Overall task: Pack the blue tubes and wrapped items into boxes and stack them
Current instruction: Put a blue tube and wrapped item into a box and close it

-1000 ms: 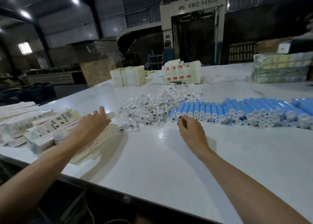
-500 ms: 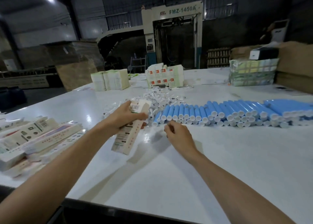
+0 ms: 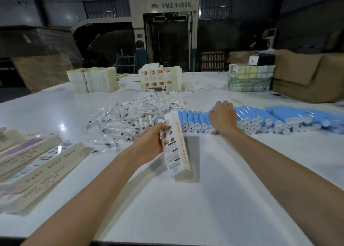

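The left hand (image 3: 149, 146) has left the flat cartons (image 3: 42, 163) at the table's (image 3: 214, 199) left edge and brought 1 box (image 3: 176, 143) to the middle. Fingers and thumb are clamped round its upper half, and the lower end is down near the tabletop (it looks squared open now, no longer flat). The right hand (image 3: 222, 116), hovering short of the row half a second back, has gone out onto the blue tubes (image 3: 193, 118), fingers curled over their tops. Whether they have closed round 1, I cannot tell. The wrapped items (image 3: 130, 119) lie heaped just left of the tubes, untouched. So the box is ready, I'd say, and filling is about to begin.
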`<state>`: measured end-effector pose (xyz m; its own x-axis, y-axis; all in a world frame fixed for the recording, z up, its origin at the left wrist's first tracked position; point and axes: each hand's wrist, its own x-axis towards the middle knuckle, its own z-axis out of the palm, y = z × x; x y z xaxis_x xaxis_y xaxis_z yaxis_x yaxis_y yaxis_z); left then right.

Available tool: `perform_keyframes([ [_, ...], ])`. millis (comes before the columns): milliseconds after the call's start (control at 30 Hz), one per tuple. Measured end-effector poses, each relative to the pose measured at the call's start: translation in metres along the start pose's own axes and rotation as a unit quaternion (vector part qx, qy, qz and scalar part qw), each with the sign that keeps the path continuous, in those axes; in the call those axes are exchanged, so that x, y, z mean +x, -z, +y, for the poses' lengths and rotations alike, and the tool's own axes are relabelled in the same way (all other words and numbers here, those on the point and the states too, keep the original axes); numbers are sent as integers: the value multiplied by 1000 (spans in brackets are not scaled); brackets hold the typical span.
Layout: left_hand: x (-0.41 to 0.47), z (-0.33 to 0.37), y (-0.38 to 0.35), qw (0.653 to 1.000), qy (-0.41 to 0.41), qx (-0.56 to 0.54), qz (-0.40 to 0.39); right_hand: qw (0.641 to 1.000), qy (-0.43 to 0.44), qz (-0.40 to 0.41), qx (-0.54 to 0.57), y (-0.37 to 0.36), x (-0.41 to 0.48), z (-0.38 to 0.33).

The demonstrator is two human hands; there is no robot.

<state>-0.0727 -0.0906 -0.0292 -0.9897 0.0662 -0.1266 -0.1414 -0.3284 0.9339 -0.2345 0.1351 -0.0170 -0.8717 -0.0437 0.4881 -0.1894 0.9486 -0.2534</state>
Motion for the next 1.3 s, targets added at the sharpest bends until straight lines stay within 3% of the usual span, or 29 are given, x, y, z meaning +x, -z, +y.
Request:
perform_keyframes([
  [233,0,-2,3,999,-48,14,22,976,40,-40,-212,-24,20,4],
  [600,-2,-1,4,992,-109,42,35,943,74,-33,-322,-14,5,-16],
  [733,-5,3,8,989,-123,67,41,975,59,24,-214,-5,7,-17],
  [767,-6,4,9,988,-125,76,40,989,47,16,-143,4,9,-20],
  [833,-6,5,11,988,-126,86,36,992,1,-12,126,28,13,-29],
  [867,-6,6,11,987,-127,88,33,955,-35,-35,293,39,14,-35],
  [900,-6,6,11,987,-127,91,30,887,-64,-64,454,51,11,-42],
  [967,-7,6,9,987,-124,97,25,707,-87,-119,692,75,0,-59],
  [1000,-8,6,8,987,-123,100,23,636,-82,-138,754,82,-4,-66],
  [1033,-9,6,7,987,-123,103,20,596,-73,-150,785,87,-9,-73],
  [1067,-9,5,7,986,-124,106,17,585,-61,-157,793,90,-13,-80],
  [1133,-11,6,5,985,-129,113,17,616,-47,-158,770,91,-21,-93],
  [1300,-13,7,5,983,-136,125,20,767,-23,-150,624,77,-29,-97],
])
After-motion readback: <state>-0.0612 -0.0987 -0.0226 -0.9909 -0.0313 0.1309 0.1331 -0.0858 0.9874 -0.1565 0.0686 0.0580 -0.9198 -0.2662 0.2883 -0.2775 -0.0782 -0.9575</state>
